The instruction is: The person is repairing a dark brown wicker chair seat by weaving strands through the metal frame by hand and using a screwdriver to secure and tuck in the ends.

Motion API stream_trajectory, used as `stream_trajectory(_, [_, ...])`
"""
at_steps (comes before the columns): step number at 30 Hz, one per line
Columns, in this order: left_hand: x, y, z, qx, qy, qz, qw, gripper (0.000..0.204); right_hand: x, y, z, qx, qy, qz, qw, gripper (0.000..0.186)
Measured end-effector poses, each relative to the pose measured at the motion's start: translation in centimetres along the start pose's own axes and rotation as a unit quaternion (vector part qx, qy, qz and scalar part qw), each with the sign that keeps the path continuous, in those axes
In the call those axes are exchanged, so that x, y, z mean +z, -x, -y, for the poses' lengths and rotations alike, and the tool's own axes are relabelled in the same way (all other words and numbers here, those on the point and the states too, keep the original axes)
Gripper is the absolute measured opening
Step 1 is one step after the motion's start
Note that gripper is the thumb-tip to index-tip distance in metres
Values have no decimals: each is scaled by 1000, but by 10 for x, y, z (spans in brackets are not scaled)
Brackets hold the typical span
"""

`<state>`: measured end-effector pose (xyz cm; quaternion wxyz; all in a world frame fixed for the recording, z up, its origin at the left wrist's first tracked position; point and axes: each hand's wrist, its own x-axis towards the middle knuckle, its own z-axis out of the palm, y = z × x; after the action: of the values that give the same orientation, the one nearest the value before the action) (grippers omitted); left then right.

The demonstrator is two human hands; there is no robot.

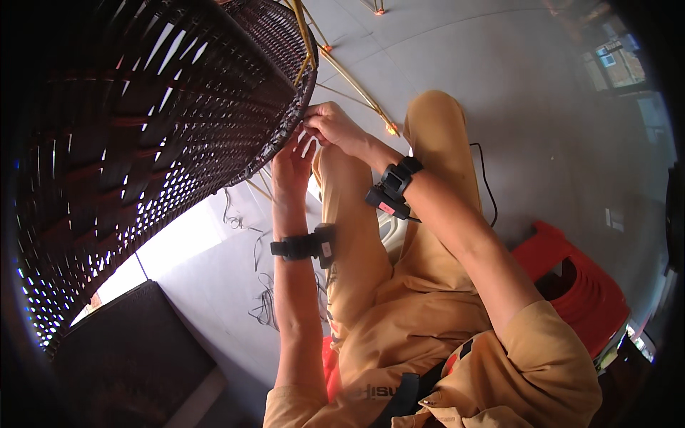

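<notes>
A dark brown woven seat shell (143, 107) fills the upper left, its wrapped rim (275, 143) curving down beside me. My right hand (330, 125) is closed at the rim, thumb and index pinched on something too small to make out. Just below it, my left hand (291, 164) reaches up to the rim's underside, fingertips drawn together on something hidden, the other fingers loosely curled. Black devices are strapped to both my wrists. My bent legs in tan trousers (435, 121) are beneath my arms.
Gold metal rods (357, 93) with small orange tips stand behind the rim. Thin loose strands (260, 307) lie on the grey floor (535, 143). A red plastic stool (596, 307) is at the right. A dark padded block (128, 342) occupies the lower left. A black cable runs beside my right leg.
</notes>
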<state>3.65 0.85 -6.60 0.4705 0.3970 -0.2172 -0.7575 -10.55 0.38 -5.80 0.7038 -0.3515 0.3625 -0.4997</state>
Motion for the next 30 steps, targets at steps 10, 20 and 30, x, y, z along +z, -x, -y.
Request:
stream_trajectory(10, [-23,8,-5,45,-15,70,996,28,14,-30,-28,-69,170,-86,979,14])
stream_trajectory(20, [-17,-23,8,47,-15,43,998,25,7,-46,-41,-11,214,-111,970,14])
stream_trajectory(30, [-14,-25,11,17,32,-3,999,14,-2,14,2,-72,282,-198,936,15])
